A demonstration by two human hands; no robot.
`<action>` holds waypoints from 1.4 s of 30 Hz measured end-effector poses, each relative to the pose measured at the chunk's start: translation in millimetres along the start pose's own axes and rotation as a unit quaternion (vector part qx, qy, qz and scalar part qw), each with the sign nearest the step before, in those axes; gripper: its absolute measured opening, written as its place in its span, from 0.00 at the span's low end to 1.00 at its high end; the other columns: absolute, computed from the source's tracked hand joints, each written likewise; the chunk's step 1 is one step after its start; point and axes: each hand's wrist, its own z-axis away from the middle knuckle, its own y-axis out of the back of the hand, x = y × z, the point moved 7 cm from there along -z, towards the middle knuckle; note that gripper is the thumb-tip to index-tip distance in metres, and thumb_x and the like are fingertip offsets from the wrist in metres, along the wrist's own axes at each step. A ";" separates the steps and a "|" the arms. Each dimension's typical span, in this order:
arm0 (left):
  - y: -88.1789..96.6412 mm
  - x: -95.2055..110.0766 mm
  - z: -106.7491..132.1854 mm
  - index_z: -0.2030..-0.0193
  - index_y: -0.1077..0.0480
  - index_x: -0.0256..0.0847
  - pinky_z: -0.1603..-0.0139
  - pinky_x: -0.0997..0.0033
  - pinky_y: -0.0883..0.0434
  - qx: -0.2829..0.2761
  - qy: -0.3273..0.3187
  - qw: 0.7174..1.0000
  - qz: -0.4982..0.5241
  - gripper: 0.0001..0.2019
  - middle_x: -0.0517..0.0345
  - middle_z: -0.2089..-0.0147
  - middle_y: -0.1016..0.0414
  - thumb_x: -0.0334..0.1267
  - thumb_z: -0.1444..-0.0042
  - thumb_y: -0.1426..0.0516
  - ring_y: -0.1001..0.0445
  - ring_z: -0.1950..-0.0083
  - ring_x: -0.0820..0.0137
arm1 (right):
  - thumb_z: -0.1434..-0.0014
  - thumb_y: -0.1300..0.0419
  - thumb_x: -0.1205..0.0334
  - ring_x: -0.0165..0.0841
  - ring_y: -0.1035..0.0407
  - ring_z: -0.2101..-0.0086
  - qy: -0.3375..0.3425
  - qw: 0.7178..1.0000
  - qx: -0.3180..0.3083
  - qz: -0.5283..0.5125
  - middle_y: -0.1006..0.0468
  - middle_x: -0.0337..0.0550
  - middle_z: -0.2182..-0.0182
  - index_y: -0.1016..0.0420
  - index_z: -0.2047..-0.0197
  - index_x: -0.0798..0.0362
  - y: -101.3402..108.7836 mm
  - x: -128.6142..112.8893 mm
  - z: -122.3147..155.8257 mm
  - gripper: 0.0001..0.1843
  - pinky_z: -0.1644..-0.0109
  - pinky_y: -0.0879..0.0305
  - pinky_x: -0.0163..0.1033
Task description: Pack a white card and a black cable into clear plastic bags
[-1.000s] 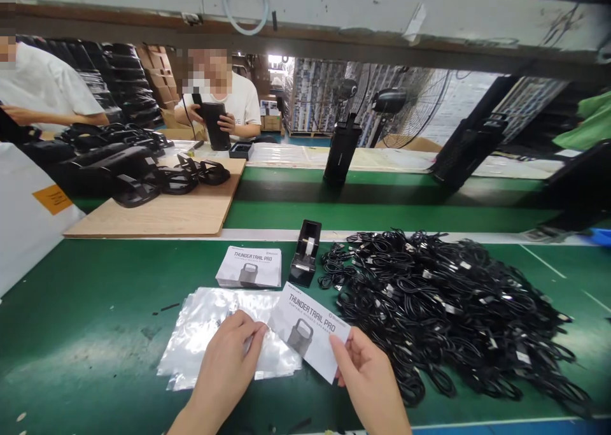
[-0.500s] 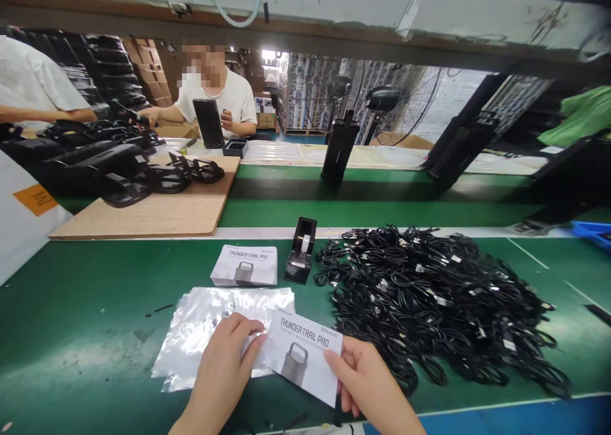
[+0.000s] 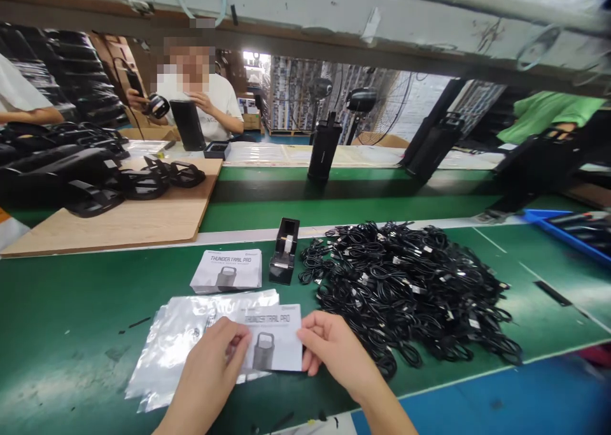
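Observation:
My right hand [image 3: 329, 346] grips the right edge of a white printed booklet [image 3: 281, 352] between thumb and fingers. The booklet bears the words "Thunder Trail Pro" and a picture of a speaker. At its left end, my left hand [image 3: 217, 358] pinches what looks like the edge of a clear plastic bag [image 3: 157, 352]; the left part of the booklet looks hazy, as if under film. More clear bags lie fanned out beneath my left hand. Just beyond them sits a stack of the same booklets [image 3: 205, 276], beside a black tape dispenser [image 3: 284, 253].
A heap of coiled black cables [image 3: 405, 288] spreads to my right. Black speakers [image 3: 325, 148] stand on the green belt [image 3: 258, 196] beyond. Black parts lie on a wooden board [image 3: 157, 221] at left. A blue tray [image 3: 568, 234] is far right. A co-worker [image 3: 214, 100] sits opposite, holding parts.
The booklet has moved left relative to my hands, and its left part now looks covered by film. It has also turned straighter. The whole view has shifted to the right.

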 end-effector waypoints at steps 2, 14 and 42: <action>2.0 4.8 0.2 0.71 0.33 0.44 0.72 0.72 0.34 -0.006 0.009 0.999 0.043 0.11 0.61 0.74 0.32 0.45 0.44 0.51 0.32 0.73 0.69 | 0.52 0.43 0.55 0.26 0.37 0.86 -0.012 0.999 0.025 -0.020 0.32 0.32 0.86 0.37 0.71 0.55 -10.2 3.6 -8.1 0.12 0.82 0.43 0.29; -8.1 2.0 0.7 0.74 0.34 0.45 0.71 0.72 0.34 -0.007 -0.016 0.998 0.054 0.12 0.61 0.74 0.33 0.47 0.45 0.51 0.32 0.72 0.68 | 0.42 0.50 0.67 0.36 0.34 0.63 0.160 0.783 0.300 0.521 0.28 0.47 0.63 0.29 0.56 0.51 35.4 -73.1 -1.2 0.13 0.62 0.39 0.37; -5.0 -0.1 6.8 0.69 0.37 0.44 0.65 0.72 0.37 -0.002 0.043 0.969 0.243 0.10 0.62 0.70 0.36 0.45 0.43 0.51 0.35 0.67 0.70 | 0.52 0.40 0.65 0.29 0.33 0.72 0.134 0.942 0.041 0.305 0.24 0.39 0.72 0.24 0.65 0.53 -38.9 -43.3 -8.9 0.09 0.66 0.42 0.30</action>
